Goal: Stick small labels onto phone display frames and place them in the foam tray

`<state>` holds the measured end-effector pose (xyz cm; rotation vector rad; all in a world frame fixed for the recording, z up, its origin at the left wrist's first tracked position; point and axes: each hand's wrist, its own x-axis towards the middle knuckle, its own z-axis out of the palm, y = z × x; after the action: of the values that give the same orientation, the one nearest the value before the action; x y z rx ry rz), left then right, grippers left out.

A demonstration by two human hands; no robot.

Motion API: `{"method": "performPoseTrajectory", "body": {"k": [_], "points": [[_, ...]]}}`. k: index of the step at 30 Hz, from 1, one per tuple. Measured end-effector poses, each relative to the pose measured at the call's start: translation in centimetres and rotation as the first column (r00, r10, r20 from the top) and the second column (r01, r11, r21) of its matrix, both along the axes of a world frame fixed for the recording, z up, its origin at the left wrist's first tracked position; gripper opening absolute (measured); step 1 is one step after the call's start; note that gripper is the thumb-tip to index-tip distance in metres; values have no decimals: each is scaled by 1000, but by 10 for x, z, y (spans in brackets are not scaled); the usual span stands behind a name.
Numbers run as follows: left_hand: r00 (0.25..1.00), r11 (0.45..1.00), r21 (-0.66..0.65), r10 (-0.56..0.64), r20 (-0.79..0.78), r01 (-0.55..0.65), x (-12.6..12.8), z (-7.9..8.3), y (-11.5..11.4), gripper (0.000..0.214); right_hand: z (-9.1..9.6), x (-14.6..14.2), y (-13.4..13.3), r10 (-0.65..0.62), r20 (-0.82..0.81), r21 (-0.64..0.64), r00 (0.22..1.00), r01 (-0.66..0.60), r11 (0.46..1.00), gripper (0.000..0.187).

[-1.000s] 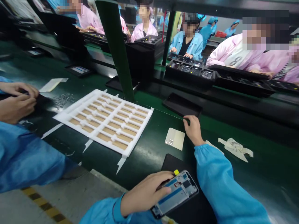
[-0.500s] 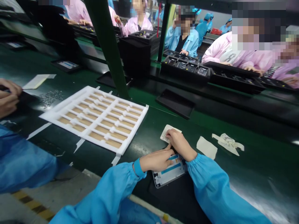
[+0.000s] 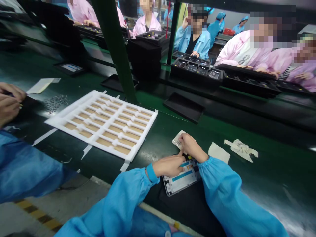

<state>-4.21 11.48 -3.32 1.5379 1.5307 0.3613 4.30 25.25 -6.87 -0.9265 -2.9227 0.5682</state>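
Observation:
A phone frame [image 3: 181, 179] with white and blue inner parts lies on a black mat [image 3: 187, 204] at the near edge of the green belt. My left hand [image 3: 169, 165] rests on the frame's upper left, fingers curled, forefinger pointing at its top. My right hand [image 3: 190, 148] is closed in a pinch on a small white sheet [image 3: 177, 140] just beyond the frame's top edge.
A white foam tray [image 3: 103, 122] of tan strips lies left of my hands. White backing scraps [image 3: 218, 152] and a crumpled piece [image 3: 241, 148] lie to the right. A black tray [image 3: 184, 107] sits beyond. A neighbour's hands [image 3: 10, 102] work at far left; people sit across the line.
My right hand came back from the black tray to the white sheet. My left hand laid the phone frame on the mat. Since half a second ago both hands barely shifted.

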Motion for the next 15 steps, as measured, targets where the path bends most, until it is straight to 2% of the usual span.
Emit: {"method": "performPoseTrajectory", "body": {"k": [4,11,15], "points": [[998,999,-38,-29,-51,28,0,3,0,22,-3,4,5,-31,-73,-64,997,26,998,15],[999,1000,1,-21,-46,21,1,0,0,31,-5,3,-14,-99,-141,-118,985,83,990,12],[999,1000,2,-12,-53,13,1,0,1,32,-3,-3,-12,-179,-207,-223,962,132,966,14]]}}
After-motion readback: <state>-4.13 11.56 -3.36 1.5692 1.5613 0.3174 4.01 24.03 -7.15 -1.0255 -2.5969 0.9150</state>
